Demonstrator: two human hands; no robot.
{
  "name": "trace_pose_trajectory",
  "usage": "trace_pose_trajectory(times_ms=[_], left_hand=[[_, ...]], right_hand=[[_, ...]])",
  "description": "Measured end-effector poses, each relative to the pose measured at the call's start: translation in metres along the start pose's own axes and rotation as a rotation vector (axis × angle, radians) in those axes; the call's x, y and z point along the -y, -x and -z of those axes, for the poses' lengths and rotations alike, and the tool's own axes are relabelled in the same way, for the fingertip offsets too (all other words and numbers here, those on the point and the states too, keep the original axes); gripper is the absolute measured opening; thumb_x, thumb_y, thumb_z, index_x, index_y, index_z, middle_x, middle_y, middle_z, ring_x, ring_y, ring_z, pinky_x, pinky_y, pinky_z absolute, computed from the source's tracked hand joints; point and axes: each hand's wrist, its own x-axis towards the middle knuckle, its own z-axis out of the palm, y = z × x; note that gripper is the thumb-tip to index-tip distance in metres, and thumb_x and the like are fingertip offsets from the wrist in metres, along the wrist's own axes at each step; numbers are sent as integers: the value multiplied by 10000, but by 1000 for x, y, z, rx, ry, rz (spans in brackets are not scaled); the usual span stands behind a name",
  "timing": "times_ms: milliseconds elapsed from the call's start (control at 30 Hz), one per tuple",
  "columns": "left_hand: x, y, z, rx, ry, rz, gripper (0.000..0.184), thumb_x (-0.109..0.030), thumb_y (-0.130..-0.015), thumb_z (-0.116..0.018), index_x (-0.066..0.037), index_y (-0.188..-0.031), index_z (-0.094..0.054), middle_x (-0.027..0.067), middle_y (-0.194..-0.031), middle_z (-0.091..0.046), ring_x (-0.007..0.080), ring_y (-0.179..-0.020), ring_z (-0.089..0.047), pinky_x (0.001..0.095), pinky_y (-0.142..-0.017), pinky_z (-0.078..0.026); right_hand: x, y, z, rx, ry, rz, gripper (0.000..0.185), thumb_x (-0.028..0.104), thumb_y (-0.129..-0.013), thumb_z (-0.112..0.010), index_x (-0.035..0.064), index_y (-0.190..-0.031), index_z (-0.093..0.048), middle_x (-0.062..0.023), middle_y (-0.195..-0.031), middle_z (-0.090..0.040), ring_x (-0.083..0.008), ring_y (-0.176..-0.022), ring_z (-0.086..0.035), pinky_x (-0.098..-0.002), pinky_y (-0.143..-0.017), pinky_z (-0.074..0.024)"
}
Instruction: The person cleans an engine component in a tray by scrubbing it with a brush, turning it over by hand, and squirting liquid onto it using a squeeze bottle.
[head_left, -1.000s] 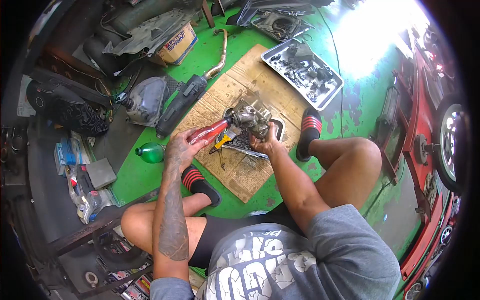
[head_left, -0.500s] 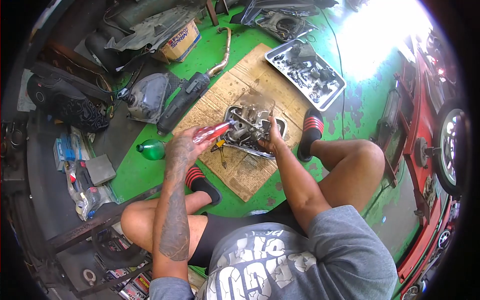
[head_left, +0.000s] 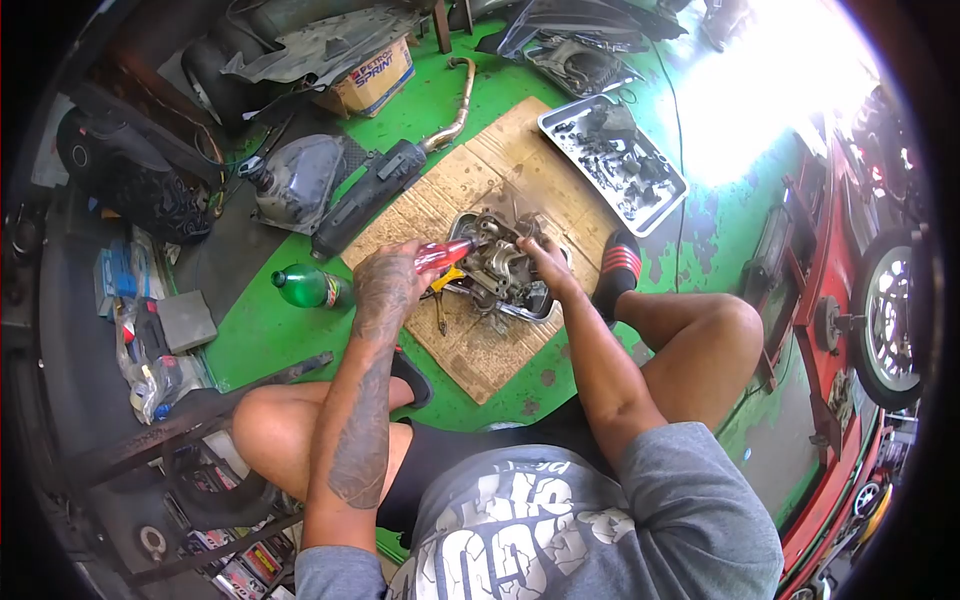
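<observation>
My left hand [head_left: 388,278] is closed around a clear bottle of red liquid [head_left: 442,256]. The bottle lies nearly level, its dark nozzle pointing right at a greasy metal engine part [head_left: 498,264]. My right hand [head_left: 546,264] grips the far right side of that part, thumb on top; some fingers are hidden. Under the part, a small metal tray [head_left: 532,318] rests on a flattened cardboard sheet [head_left: 474,362]. Just below the bottle, a yellow-handled tool [head_left: 446,282], apparently pliers, lies by the tray's left edge.
A white-rimmed tray of small dark parts [head_left: 652,222] lies beyond the cardboard. On the left are an exhaust muffler [head_left: 368,198], a green bottle [head_left: 306,286] and a grey block [head_left: 186,320]. A red metal frame [head_left: 826,290] and a wheel [head_left: 888,318] stand at right.
The engine part has been turned in the tray, and my right hand has shifted up onto it. The red bottle has moved slightly, its nozzle staying close to the part. The view has shifted a little.
</observation>
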Motion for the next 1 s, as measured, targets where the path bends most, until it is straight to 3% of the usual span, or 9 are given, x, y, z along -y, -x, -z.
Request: trace_pose_trajectory(times_ms=[200,367,633,767,833,867,933,967,1000], left_hand=[[18,-3,-9,-1,126,42,533,-396,-801,-801,-134,-1250,-688,163,-1085,-739,320,-1038,-702,432,-900,-547],[65,-23,-72,130,618,172,641,-371,-743,-854,-102,-1292,-662,131,-1217,-716,277,-1102,-692,375,-958,-527],[69,-29,-134,2,949,12,538,-247,-762,-817,-84,-1246,-648,125,-1130,-723,248,-1082,-686,364,-941,-535],[96,-35,-156,-31,1026,139,556,-224,-755,-821,-66,-1249,-620,130,-1097,-713,256,-1044,-681,373,-918,-542],[116,-47,-176,-120,1025,132,584,-211,-745,-833,-43,-1256,-603,134,-1096,-708,260,-1025,-678,371,-906,-544],[122,-51,-179,-229,837,110,496,-160,-796,-821,-55,-1231,-609,97,-1019,-702,210,-959,-671,340,-851,-552],[143,-78,-225,-143,1345,40,318,-16,-906,-720,-124,-1187,-616,-4,-885,-604,84,-859,-607,272,-705,-542],[135,-81,-203,-28,1346,192,279,-89,-854,-791,-78,-1050,-594,-9,-885,-566,121,-857,-579,309,-840,-534],[156,-94,-229,-155,1351,139,318,-66,-849,-780,-58,-1104,-589,18,-974,-606,154,-929,-600,337,-885,-536]], right_hand=[[47,18,-3,-6,401,171,913,543,-749,-824,-16,-1403,-521,-198,-1215,-672,-285,-1109,-650,-375,-978,-491],[80,7,-6,58,630,356,941,510,-730,-843,2,-1440,-494,-245,-1212,-681,-330,-1146,-663,-398,-1000,-498],[186,37,-5,71,886,276,1006,578,-751,-796,2,-1489,-430,-264,-1274,-648,-350,-1202,-639,-404,-1024,-487],[221,60,4,64,827,253,980,488,-773,-834,-60,-1470,-418,-244,-1236,-668,-287,-1131,-672,-377,-978,-514],[210,49,13,108,695,257,799,399,-779,-855,-61,-1351,-539,-200,-1127,-710,-230,-991,-709,-351,-875,-557],[203,42,16,135,741,294,709,437,-781,-838,-14,-1279,-612,-185,-1074,-724,-238,-970,-714,-380,-852,-561],[211,47,23,151,899,164,668,527,-775,-807,77,-1249,-670,-165,-1023,-741,-288,-961,-719,-425,-838,-566],[234,65,14,102,963,28,690,467,-778,-833,73,-1308,-634,-177,-1045,-739,-304,-990,-710,-417,-854,-565],[229,63,15,103,931,66,808,513,-743,-843,50,-1354,-590,-218,-1149,-709,-350,-1071,-685,-435,-916,-550]])
